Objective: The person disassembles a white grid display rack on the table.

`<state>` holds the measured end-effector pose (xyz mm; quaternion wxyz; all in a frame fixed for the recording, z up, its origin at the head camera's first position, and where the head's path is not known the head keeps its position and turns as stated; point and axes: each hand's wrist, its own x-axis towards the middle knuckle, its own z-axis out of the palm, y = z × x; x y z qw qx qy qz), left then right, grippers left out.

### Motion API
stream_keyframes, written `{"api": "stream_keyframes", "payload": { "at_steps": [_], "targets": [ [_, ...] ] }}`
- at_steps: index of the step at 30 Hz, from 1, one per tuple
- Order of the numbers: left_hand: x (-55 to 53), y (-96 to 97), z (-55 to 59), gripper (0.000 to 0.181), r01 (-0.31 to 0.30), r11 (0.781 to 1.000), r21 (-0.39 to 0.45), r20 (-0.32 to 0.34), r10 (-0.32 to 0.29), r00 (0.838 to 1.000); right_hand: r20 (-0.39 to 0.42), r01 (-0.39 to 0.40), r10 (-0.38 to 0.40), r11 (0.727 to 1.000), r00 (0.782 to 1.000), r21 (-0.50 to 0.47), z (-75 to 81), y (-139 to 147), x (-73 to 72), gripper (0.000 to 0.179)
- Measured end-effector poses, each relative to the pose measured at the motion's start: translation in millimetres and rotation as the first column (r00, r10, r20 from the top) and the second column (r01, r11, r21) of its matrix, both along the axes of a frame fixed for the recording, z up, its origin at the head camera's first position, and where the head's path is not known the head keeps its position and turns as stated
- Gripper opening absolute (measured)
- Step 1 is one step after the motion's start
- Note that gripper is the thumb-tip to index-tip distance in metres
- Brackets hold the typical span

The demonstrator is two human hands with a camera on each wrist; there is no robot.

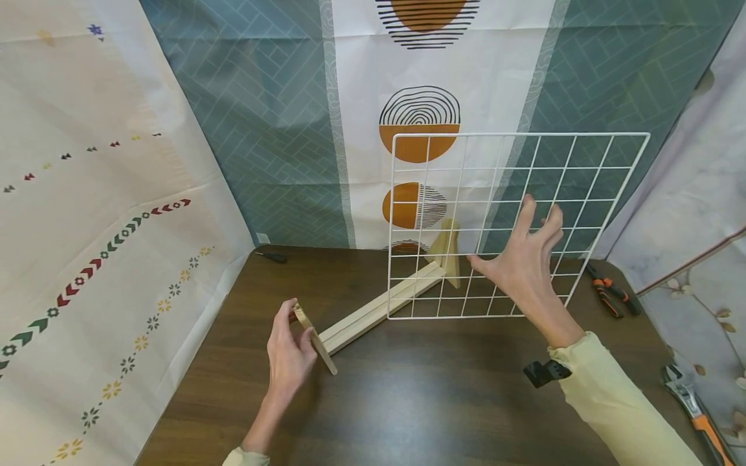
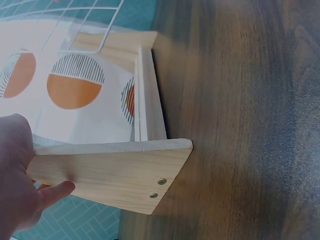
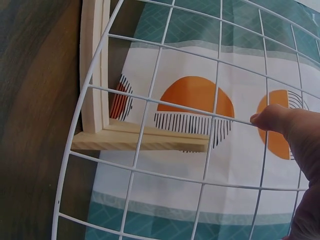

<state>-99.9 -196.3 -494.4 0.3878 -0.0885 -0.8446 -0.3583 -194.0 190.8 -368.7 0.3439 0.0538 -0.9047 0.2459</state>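
A wooden stand, a long rail (image 1: 381, 307) with an upright board at each end, lies diagonally on the table. My left hand (image 1: 288, 356) holds its near end board (image 2: 110, 172) by the upper part, thumb on the outer face. Two screw heads (image 2: 161, 181) show low on that board. The far end board (image 1: 450, 255) stands behind the wires. In my right hand (image 1: 527, 262) is a white wire grid panel (image 1: 519, 134), held upright with thumb and fingers spread across its wires. Its lower left corner overlaps the rail in the head view.
Orange-and-black pliers (image 1: 612, 291) lie at the table's right edge, with an adjustable wrench (image 1: 690, 398) nearer. A dark-handled screwdriver (image 1: 271, 257) lies at the back left. Patterned cloth (image 1: 280, 129) hangs behind the wooden table (image 1: 419, 401), with more cloth on both sides.
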Motion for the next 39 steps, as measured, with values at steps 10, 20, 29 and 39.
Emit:
{"api": "stream_keyframes", "payload": {
  "at_steps": [10, 20, 29, 39],
  "targets": [
    [6.2, 2.3, -1.3, 0.072, -0.035, 0.999, 0.008, -0.012, 0.035, 0.999, 0.021, 0.003, -0.003, 1.0, 1.0, -0.002, -4.4, 0.7, 0.5, 0.133],
    [14.1, 5.2, -1.8, 0.073, -0.064, 0.998, 0.005, -0.017, 0.064, 0.998, 0.054, 0.011, -0.01, 1.0, 0.998, -0.01, -6.5, -0.6, 1.2, 0.135],
    [19.9, 6.3, -0.9, 0.075, -0.084, 0.996, 0.017, -0.01, 0.084, 0.996, 0.014, -0.008, 0.007, 1.0, 1.0, 0.008, -7.5, -1.1, 1.2, 0.134],
    [24.8, 7.1, -1.9, 0.072, -0.081, 0.996, 0.039, -0.001, 0.081, 0.997, 0.026, -0.014, 0.015, 1.0, 1.0, -0.006, -9.2, -2.4, 1.4, 0.133]
  ]
}}
